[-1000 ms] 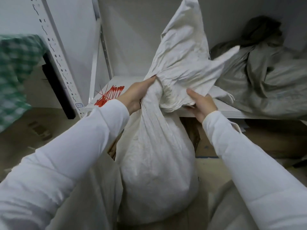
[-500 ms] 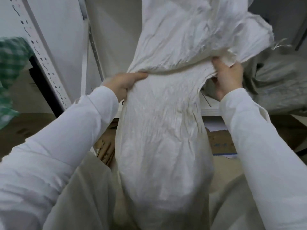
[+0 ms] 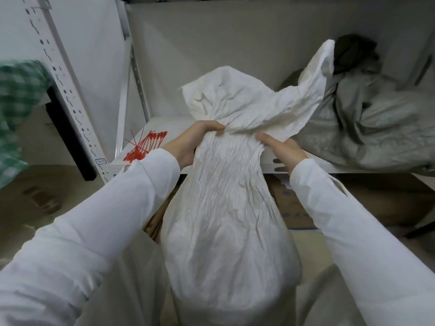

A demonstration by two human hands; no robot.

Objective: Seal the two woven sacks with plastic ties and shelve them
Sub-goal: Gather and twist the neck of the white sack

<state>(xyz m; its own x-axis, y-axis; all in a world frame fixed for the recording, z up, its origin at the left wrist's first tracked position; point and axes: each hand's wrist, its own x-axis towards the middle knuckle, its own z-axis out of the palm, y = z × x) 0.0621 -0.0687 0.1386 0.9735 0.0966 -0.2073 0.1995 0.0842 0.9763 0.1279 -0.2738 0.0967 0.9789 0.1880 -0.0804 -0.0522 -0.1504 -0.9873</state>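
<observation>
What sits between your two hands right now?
The gathered neck of the white woven sack: the left hand grips one side, the right hand presses against the other. The head view shows this.

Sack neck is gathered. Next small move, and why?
Probably keep the grip of the left hand on the neck of the white woven sack and free the right hand to fetch a red plastic tie from the shelf: the neck is gathered yet untied.
</observation>
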